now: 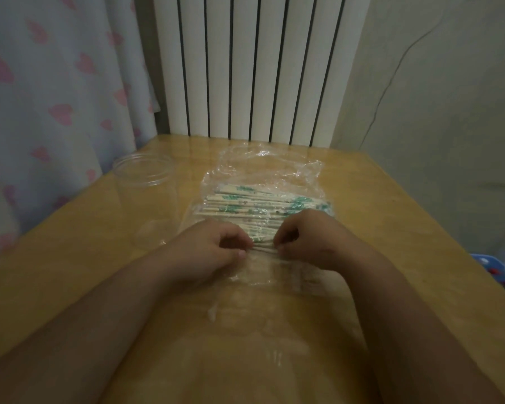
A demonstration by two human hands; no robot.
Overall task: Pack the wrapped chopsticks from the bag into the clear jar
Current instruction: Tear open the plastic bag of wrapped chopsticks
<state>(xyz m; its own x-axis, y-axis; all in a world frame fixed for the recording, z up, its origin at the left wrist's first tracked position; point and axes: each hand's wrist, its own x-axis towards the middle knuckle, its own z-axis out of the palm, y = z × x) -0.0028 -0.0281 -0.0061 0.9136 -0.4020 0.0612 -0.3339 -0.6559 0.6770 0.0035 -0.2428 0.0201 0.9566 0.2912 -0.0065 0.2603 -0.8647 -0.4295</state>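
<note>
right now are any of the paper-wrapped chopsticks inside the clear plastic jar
No, the clear plastic jar stands empty, and the wrapped chopsticks lie in the crumpled clear bag beside it.

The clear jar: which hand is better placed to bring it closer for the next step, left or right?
Probably the left hand. The clear jar stands open left of the bag, on that hand's side. The right hand would cross the chopsticks. Both hands pinch the bag.
</note>
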